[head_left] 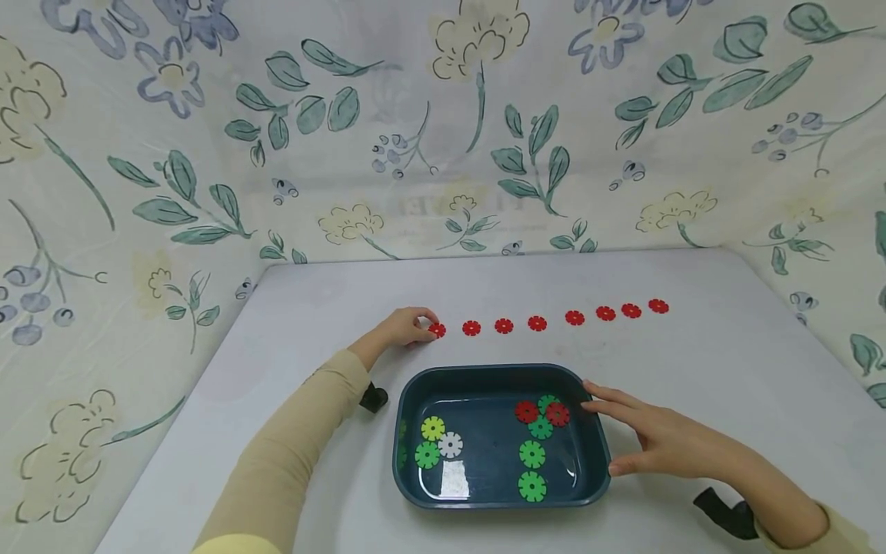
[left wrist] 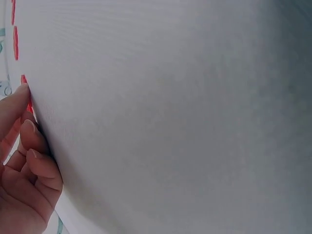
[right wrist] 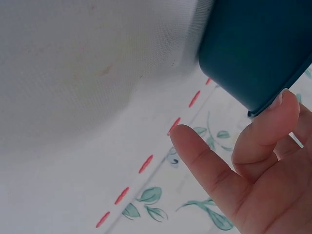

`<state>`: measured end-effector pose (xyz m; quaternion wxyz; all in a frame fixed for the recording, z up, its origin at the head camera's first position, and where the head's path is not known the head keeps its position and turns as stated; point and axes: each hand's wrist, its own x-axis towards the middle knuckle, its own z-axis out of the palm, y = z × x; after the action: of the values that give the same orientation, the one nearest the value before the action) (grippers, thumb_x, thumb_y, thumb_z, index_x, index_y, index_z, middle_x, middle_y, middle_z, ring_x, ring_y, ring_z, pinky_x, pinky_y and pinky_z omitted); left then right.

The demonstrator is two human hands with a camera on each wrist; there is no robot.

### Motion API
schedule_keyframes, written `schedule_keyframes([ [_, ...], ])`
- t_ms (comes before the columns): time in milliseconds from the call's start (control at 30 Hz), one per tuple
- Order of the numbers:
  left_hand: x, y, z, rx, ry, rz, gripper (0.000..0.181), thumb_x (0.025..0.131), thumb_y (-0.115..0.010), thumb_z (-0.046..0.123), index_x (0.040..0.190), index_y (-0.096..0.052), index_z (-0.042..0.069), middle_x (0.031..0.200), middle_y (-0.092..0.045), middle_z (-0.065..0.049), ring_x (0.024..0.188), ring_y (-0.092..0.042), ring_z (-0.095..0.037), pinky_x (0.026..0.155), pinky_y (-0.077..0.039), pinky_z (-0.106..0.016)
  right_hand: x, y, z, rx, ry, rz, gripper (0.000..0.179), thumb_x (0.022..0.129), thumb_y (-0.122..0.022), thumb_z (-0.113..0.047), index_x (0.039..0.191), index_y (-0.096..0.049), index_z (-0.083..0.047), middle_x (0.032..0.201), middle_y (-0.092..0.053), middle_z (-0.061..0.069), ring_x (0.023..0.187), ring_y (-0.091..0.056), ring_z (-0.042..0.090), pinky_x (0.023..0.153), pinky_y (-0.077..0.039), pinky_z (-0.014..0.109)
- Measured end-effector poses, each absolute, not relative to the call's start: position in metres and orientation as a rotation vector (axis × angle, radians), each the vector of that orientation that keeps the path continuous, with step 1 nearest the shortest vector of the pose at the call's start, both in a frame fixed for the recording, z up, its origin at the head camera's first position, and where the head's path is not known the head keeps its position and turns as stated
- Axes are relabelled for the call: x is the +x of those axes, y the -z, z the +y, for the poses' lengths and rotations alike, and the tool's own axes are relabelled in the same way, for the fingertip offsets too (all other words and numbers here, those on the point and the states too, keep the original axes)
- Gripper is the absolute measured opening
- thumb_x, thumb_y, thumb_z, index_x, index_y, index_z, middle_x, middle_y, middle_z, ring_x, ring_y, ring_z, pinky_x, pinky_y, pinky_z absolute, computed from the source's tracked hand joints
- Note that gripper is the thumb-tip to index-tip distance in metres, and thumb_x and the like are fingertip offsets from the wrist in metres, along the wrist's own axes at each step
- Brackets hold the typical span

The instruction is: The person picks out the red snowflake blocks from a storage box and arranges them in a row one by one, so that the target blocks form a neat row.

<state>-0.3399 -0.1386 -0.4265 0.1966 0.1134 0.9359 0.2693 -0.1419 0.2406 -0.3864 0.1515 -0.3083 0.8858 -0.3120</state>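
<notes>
My left hand [head_left: 407,328] pinches a red notched disc [head_left: 438,330] between thumb and forefinger, right at the white tabletop. That disc sits at the left end of a row with several more red discs [head_left: 537,324]. In the left wrist view the fingertips partly cover the red disc [left wrist: 23,79]. My right hand [head_left: 661,438] touches the right rim of a dark blue tray [head_left: 500,504], fingers extended and the thumb low by its side. The right wrist view has a fingertip at the tray's edge [right wrist: 253,111].
Inside the tray lie a yellow disc [head_left: 432,428], a white disc [head_left: 450,445], several green discs [head_left: 532,454] and two red discs [head_left: 526,412]. Black straps [head_left: 374,398] show by both forearms. A flowered cloth [head_left: 408,100] rises behind the table.
</notes>
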Motion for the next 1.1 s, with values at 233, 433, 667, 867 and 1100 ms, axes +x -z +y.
schedule_keyframes([
  [233,-0.338,0.423,-0.147,0.26,-0.971,2.556,0.044,0.086,-0.063,0.027,0.126,-0.051,0.015,0.087,-0.057,-0.008,0.061,-0.05,-0.017,0.058,-0.044,-0.022,-0.142,0.386,0.24,-0.88,0.899,2.536,0.073,0.076,-0.068,-0.046,0.135,-0.042,-0.011,0.146,-0.025,0.018,0.093,-0.048,0.013,0.055,-0.044,0.018],
  [433,-0.332,0.398,-0.143,0.391,-1.119,2.538,0.042,0.088,-0.06,0.025,0.127,-0.051,0.012,0.087,-0.061,-0.012,0.063,-0.052,-0.024,0.063,-0.046,-0.031,-0.142,0.385,0.239,-0.883,0.889,2.541,0.074,0.076,-0.067,-0.047,0.135,-0.042,-0.011,0.146,-0.025,0.018,0.095,-0.048,0.015,0.055,-0.044,0.018],
  [667,-0.304,0.347,-0.104,0.771,-1.163,2.512,0.035,0.088,-0.059,0.02,0.122,-0.055,0.011,0.089,-0.063,-0.014,0.068,-0.058,-0.031,0.062,-0.049,-0.028,-0.142,0.385,0.24,-0.883,0.896,2.538,0.073,0.076,-0.068,-0.046,0.135,-0.042,-0.01,0.146,-0.025,0.018,0.094,-0.048,0.015,0.054,-0.043,0.018],
  [867,-0.263,0.335,-0.062,1.053,-1.032,2.432,0.032,0.088,-0.061,0.019,0.118,-0.058,0.01,0.089,-0.064,-0.005,0.068,-0.058,-0.017,0.062,-0.049,-0.023,-0.142,0.385,0.24,-0.902,0.893,2.545,0.073,0.076,-0.068,-0.045,0.135,-0.042,-0.011,0.145,-0.026,0.019,0.094,-0.048,0.017,0.054,-0.043,0.018],
  [1100,-0.233,0.361,-0.027,1.188,-0.81,2.409,0.033,0.085,-0.064,0.02,0.116,-0.06,0.01,0.081,-0.065,0.0,0.068,-0.054,-0.007,0.061,-0.046,-0.015,-0.142,0.385,0.24,-0.914,0.895,2.538,0.072,0.077,-0.068,-0.044,0.135,-0.041,-0.011,0.144,-0.027,0.02,0.089,-0.048,0.013,0.054,-0.042,0.018],
])
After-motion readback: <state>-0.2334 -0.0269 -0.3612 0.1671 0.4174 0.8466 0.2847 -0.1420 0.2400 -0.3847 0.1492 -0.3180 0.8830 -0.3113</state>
